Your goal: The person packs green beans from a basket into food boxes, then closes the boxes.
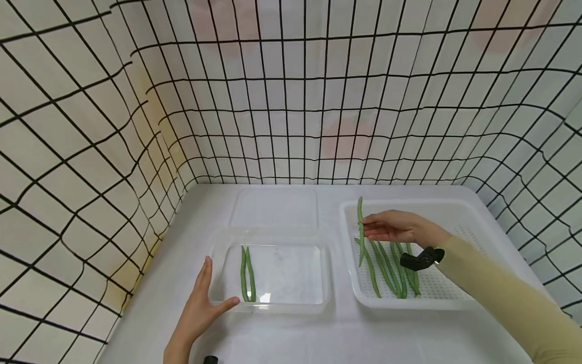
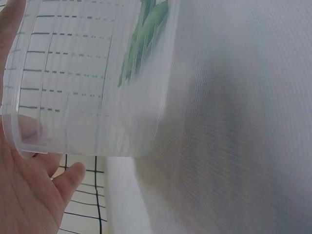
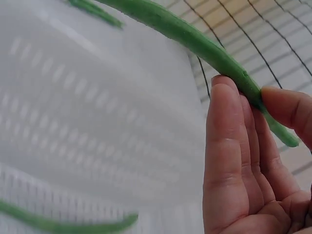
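Observation:
My right hand pinches a green bean between thumb and fingertips, over the left side of a white perforated basket. In the right wrist view the held bean runs slantwise past the fingertips. Several more green beans lie on the basket's floor below. My left hand is at the near left corner of a clear plastic container, its fingers extended and thumb spread along the rim. Two green beans lie side by side in the container's left part, also visible through its wall in the left wrist view.
Behind the container a clear flat lid lies on the white tabletop. Black netting over white sheeting surrounds the table at the back and both sides. A gap of tabletop separates container and basket.

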`<state>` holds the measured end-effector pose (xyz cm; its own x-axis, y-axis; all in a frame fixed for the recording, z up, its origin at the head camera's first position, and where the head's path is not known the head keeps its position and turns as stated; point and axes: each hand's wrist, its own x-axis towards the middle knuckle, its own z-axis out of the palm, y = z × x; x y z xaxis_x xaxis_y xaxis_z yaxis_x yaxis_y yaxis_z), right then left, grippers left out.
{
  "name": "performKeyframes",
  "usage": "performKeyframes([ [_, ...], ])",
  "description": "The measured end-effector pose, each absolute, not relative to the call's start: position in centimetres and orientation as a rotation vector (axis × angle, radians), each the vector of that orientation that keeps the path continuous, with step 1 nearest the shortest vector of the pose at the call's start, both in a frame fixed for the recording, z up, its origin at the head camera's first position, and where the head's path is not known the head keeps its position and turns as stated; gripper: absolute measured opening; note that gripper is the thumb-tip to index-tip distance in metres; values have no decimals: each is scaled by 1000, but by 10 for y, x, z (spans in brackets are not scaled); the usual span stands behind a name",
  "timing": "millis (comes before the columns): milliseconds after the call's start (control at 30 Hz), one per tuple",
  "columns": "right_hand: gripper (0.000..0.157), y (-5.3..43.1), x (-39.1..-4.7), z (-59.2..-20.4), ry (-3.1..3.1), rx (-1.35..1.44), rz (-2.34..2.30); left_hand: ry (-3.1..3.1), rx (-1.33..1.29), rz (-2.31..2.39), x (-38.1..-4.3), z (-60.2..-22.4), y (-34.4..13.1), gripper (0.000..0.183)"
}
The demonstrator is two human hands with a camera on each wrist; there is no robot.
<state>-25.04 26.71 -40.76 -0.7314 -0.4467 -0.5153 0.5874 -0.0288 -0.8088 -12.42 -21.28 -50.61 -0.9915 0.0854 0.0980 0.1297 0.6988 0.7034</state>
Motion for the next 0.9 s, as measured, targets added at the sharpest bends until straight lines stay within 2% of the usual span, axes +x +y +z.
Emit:
performKeyframes([
  [433,10,152,-257,-409,1535,63,-1704,-2830,-188,-1189,-124,-508,-212,121],
  [900,12,71,-253,-442,1508,81,-1628,-2819,-176,-1183,-123,-506,-212,120],
])
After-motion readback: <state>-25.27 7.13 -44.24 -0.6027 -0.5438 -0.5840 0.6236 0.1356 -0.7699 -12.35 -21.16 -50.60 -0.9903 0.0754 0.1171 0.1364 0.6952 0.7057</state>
